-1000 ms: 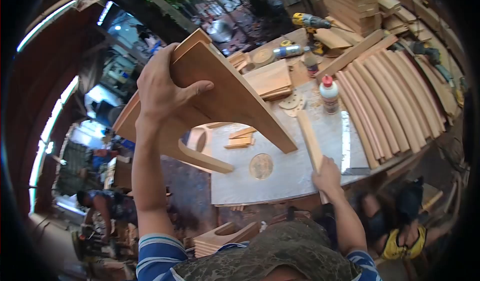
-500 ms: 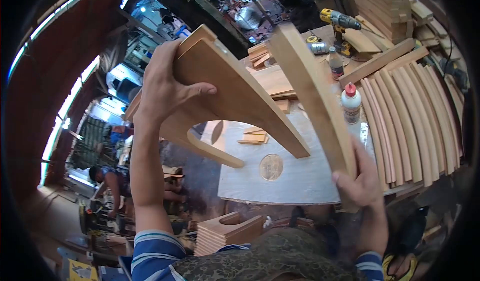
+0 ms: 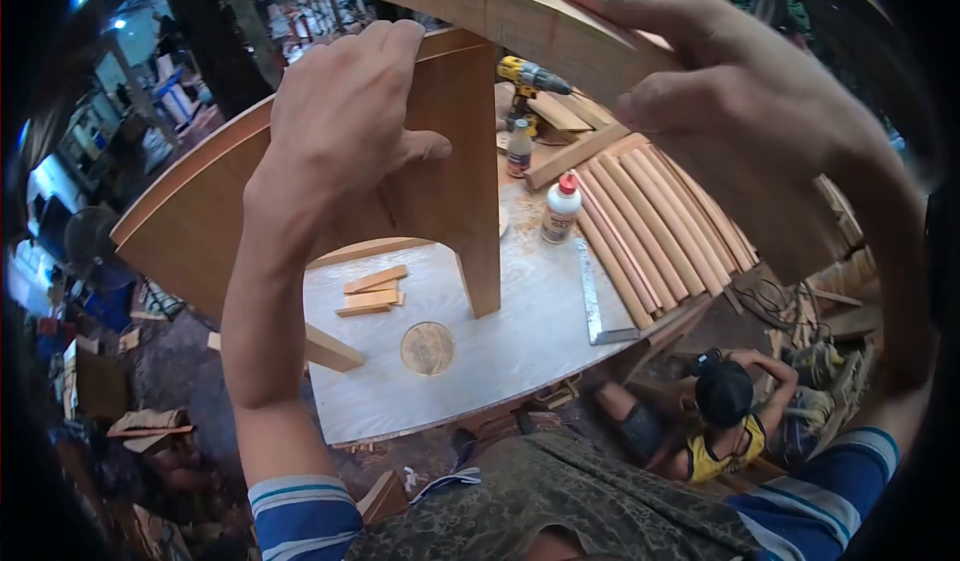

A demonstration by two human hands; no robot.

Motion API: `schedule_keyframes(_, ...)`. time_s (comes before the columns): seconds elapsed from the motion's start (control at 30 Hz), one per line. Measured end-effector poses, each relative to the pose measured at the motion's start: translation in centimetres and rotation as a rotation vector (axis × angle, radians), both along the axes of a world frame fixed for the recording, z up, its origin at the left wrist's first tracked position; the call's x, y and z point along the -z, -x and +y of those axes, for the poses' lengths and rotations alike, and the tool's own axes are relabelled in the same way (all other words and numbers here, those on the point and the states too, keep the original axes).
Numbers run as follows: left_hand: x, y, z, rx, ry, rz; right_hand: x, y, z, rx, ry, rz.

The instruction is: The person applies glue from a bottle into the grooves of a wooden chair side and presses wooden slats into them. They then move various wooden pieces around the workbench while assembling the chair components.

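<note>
My left hand [image 3: 345, 126] is closed over the top edge of a brown wooden panel [image 3: 450, 151], its thumb against the near face. The panel has an arched cutout below and stands on the white-topped table [image 3: 530, 301] on narrow legs. High on the right, my right hand [image 3: 740, 81] grips a thick curved wooden board [image 3: 500, 11], fingers along its upper side and thumb underneath. The board's left part overlaps the panel's upper right corner in this view. A row of slightly curved wooden slats [image 3: 655, 231] lies to the right of the panel.
A white glue bottle with a red cap [image 3: 562, 211], a metal square [image 3: 595, 306], a dark bottle [image 3: 519, 149] and a yellow drill [image 3: 530, 76] are on the table. Small wood offcuts [image 3: 372, 293] lie near a round inset [image 3: 428, 349]. Someone in a yellow top [image 3: 730, 441] sits low at right.
My right hand has lifted the curved board from a steep slant beside the panel to nearly level at its top. The view has swung right; my left hand keeps hold of the panel.
</note>
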State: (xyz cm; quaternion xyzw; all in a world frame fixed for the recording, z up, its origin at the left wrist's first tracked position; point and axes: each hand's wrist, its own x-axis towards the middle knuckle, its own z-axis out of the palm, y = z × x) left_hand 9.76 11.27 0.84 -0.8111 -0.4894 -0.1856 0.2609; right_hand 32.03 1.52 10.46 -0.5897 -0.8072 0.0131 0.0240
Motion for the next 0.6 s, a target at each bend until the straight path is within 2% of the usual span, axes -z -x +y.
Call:
schedule_keyframes(0.03, -0.1, 0.2, 0.1, 0.024, -0.005, -0.021, 1.1, 1.0, 0.3, -0.324, -0.211, 0.080)
schedule_keyframes(0.1, -0.2, 0.5, 0.5, 0.005, 0.042, 0.032, -2.7, 1.1, -1.1, 0.051, 0.258, 0.255)
schedule_keyframes(0.13, -0.2, 0.6, 0.7, 0.023, 0.034, 0.021, -0.8, 1.9, -1.6, 0.013, -0.034, 0.318)
schedule_keyframes(0.17, 0.0, 0.7, 0.8, 0.044, 0.002, 0.002, -1.5, 1.8, -0.8, 0.025, -0.037, 0.312)
schedule_keyframes(0.23, 0.2, 1.0, 1.0, 0.066, -0.022, -0.006, -3.2, 0.1, 1.5, 0.377, 0.737, 1.126)
schedule_keyframes(0.3, 0.0, 0.9, 0.9, 0.070, 0.010, 0.009, 1.7, -1.9, 2.5, -0.137, 0.033, 0.361)
schedule_keyframes(0.33, 0.1, 0.8, 0.6, 0.078, 0.017, 0.010, 1.3, -3.4, 3.8, -0.128, -0.051, 0.356)
schedule_keyframes(0.37, 0.2, 0.7, 0.2, 0.076, 0.015, 0.013, -0.5, -2.2, 2.7, -0.041, 0.069, 0.340)
schedule_keyframes(0.4, 0.0, 0.7, 0.0, 0.068, 0.001, 0.013, -1.6, -0.7, 1.7, -0.042, 0.060, 0.337)
schedule_keyframes(0.5, 0.4, 0.9, 0.3, 0.091, -0.053, 0.022, -2.4, 3.1, -2.0, 0.023, 0.051, 0.607)
schedule_keyframes(0.57, 0.3, 0.8, 0.2, 0.086, -0.038, 0.026, -1.8, 1.6, -0.7, 0.036, 0.038, 0.707)
schedule_keyframes(0.6, 0.2, 0.7, 0.0, 0.088, -0.017, 0.024, -0.8, -1.8, 2.3, -0.178, -0.090, 0.128)
